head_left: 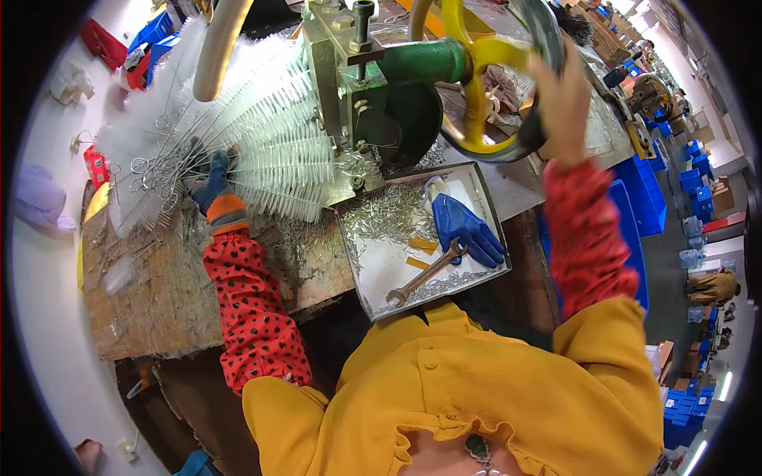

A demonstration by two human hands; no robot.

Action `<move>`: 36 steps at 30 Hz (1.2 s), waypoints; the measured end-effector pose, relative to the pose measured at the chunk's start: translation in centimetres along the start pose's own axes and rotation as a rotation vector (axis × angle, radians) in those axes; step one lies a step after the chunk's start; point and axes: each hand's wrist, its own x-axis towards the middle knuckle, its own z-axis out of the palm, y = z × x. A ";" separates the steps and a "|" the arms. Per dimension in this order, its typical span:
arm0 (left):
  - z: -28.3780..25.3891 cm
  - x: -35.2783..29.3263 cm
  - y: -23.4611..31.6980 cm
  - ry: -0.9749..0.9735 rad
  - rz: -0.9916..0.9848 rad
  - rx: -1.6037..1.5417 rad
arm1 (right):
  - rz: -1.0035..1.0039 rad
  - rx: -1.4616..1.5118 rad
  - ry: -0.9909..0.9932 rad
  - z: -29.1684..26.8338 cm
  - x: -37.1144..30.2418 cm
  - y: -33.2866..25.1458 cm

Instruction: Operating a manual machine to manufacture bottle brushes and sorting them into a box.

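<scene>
The tray (379, 279) holds metal slivers (387, 220), a wrench (427, 274) and a blue glove (470, 232). My right hand (567, 107) grips the handwheel (475, 99); my left hand (211, 186) touches brushes (274, 119), closed or not I can't tell.

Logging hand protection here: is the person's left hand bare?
No, the left hand wears a dark blue glove with an orange cuff.

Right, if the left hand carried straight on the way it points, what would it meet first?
Most likely the wire stems of the fanned white brushes: the gloved left hand is right at them, fingers pointing into the bundle. With depth unclear, I can't say which stem.
</scene>
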 end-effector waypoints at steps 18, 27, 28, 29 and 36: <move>3.8 -3.3 2.8 -0.042 0.595 -0.394 | -0.269 -0.304 -0.273 -0.1 11.2 -2.3; 4.2 -6.1 3.1 -0.033 0.787 -0.518 | -0.172 -0.075 -0.174 -0.9 4.2 -1.9; 4.2 -6.3 3.1 -0.043 0.817 -0.528 | -0.163 -0.074 0.018 -0.8 0.4 -0.6; 4.2 -6.5 2.9 -0.115 0.918 -0.548 | -0.305 0.103 0.195 1.2 -2.8 0.5; 2.8 -5.8 3.3 -0.030 1.175 -0.093 | -0.167 0.232 0.162 2.4 -4.6 6.6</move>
